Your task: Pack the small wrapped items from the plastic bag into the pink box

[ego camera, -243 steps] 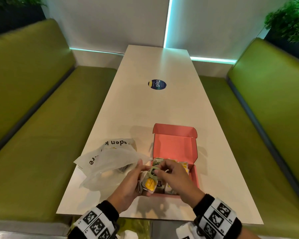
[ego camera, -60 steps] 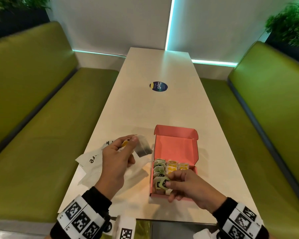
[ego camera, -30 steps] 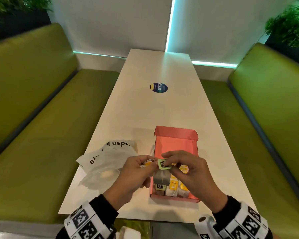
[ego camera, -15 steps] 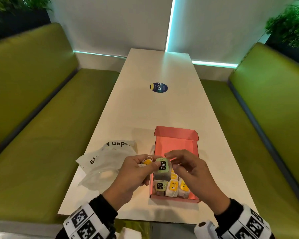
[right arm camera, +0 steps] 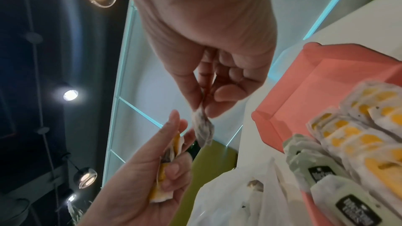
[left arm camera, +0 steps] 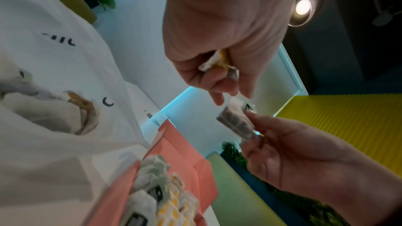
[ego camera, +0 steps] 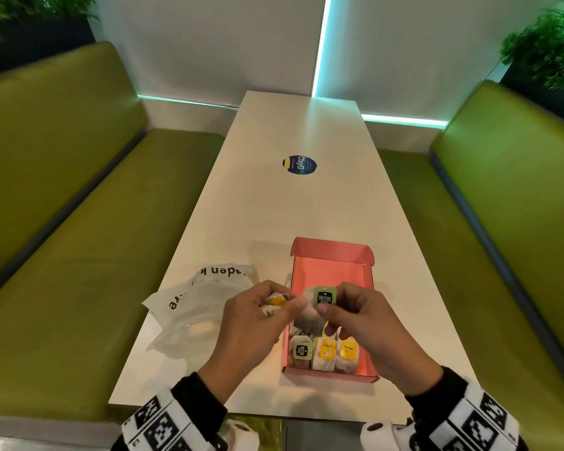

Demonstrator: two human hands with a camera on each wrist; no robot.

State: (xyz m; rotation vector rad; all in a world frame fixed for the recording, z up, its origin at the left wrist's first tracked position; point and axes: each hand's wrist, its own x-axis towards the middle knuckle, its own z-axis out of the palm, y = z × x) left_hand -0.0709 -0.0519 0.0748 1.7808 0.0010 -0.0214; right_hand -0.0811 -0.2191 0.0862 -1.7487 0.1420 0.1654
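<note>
**Green-tagged tea bag held over the pink box**

The head view shows the layout: the right hand pinches a green-tagged tea bag between thumb and fingertips above the open pink box, which sits on the white bench. The left hand holds a yellow-tagged tea bag in curled fingers, with its thumb tip close to the green-tagged one; whether it touches cannot be told. The white plastic bag lies just left of the box.

Only the wrist views look up into the palms. The left wrist view shows the crumpled yellow-tagged bag tucked under the left hand's fingers, and more pale tea bags showing through the plastic bag. The right wrist view shows the rows in the box: green-tagged bags nearest the plastic bag, yellow-tagged ones beside them.

From the head view the hands hide most of the box's contents; only the nearest row shows. The bag's printed lettering is folded and partly cut off. Both wrist views are blurred.
</note>
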